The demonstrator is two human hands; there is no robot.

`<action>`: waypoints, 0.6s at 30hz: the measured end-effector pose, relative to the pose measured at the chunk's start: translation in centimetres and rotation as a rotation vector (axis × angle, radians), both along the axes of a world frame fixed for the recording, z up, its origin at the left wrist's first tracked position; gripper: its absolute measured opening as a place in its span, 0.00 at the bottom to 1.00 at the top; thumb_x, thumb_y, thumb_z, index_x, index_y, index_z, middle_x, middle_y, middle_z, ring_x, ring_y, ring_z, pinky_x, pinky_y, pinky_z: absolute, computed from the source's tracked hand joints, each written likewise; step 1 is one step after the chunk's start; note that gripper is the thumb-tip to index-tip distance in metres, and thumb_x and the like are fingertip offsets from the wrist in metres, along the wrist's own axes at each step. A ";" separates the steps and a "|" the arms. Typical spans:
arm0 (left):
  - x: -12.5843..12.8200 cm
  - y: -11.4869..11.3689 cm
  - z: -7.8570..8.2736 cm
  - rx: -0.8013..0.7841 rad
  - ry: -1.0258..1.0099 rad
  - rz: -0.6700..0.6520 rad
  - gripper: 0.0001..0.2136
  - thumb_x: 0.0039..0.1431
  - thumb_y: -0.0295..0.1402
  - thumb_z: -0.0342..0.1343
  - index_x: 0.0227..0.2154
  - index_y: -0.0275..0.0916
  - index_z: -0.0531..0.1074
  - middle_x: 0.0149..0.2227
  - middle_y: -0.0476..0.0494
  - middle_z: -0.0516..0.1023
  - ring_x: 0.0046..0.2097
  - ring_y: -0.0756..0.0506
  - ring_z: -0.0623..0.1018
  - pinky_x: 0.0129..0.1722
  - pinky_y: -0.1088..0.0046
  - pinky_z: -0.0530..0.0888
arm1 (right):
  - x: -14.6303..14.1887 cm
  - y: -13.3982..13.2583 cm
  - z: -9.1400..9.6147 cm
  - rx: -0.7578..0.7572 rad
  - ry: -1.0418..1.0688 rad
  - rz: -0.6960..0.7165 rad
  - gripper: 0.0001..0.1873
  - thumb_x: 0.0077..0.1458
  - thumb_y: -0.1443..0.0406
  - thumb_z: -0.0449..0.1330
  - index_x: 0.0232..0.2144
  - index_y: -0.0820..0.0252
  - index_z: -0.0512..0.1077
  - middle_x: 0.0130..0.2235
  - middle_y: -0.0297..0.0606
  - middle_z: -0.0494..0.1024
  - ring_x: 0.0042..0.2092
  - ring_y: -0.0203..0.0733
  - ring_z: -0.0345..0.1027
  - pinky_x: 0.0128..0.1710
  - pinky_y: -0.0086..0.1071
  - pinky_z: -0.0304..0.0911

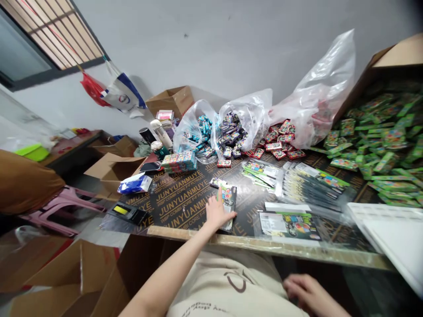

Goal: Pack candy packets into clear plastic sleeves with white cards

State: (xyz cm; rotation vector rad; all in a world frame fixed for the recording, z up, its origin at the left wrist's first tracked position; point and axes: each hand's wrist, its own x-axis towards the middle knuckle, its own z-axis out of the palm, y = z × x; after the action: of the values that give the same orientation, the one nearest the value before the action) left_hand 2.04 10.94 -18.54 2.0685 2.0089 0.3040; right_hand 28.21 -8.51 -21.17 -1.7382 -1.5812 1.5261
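JUNYUANMUYE, repeated in gold, on black tabletop (183,207)

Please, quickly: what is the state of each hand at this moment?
Left hand: open, resting on a colourful packet.
Right hand: open, loosely curled below the table edge, holding nothing visible.

Packet of printed cards (228,199): multicoloured front, glossy sleeve, lay flat on the black lettered board (180,206) near its front edge, long axis pointing away from the person. Left hand (217,212) rested against its lower part, index finger raised (print too small to read). Smaller similar packet (218,182) lay just beyond it.
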 end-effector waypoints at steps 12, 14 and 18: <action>-5.6 -3.5 4.7 0.598 0.123 -0.604 0.30 0.55 0.25 0.47 0.60 0.44 0.45 0.38 0.41 0.69 0.40 0.43 0.69 0.40 0.64 0.65 | -12.4 15.6 8.2 0.030 0.894 -0.359 0.34 0.49 0.46 0.52 0.54 0.55 0.55 0.41 0.44 0.74 0.30 0.41 0.71 0.27 0.34 0.67; -6.3 -3.6 5.4 0.551 0.125 -0.712 0.29 0.54 0.27 0.49 0.58 0.46 0.50 0.44 0.40 0.68 0.45 0.42 0.68 0.45 0.61 0.63 | -13.2 15.8 8.3 0.054 0.894 -0.325 0.32 0.45 0.55 0.61 0.51 0.56 0.58 0.38 0.41 0.75 0.34 0.41 0.71 0.34 0.33 0.67; -7.0 -2.5 7.7 0.319 0.077 -0.828 0.47 0.37 0.42 0.59 0.60 0.39 0.42 0.57 0.33 0.55 0.56 0.33 0.57 0.56 0.50 0.48 | -14.1 17.1 9.0 0.163 0.817 -0.033 0.34 0.42 0.62 0.65 0.51 0.53 0.58 0.43 0.40 0.73 0.44 0.43 0.68 0.38 0.32 0.65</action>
State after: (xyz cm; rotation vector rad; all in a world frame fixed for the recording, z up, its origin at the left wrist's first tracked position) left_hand -4.99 8.46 -10.83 2.9146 1.0127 0.3898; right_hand 14.11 8.63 -12.14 -0.8517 -1.1823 1.7118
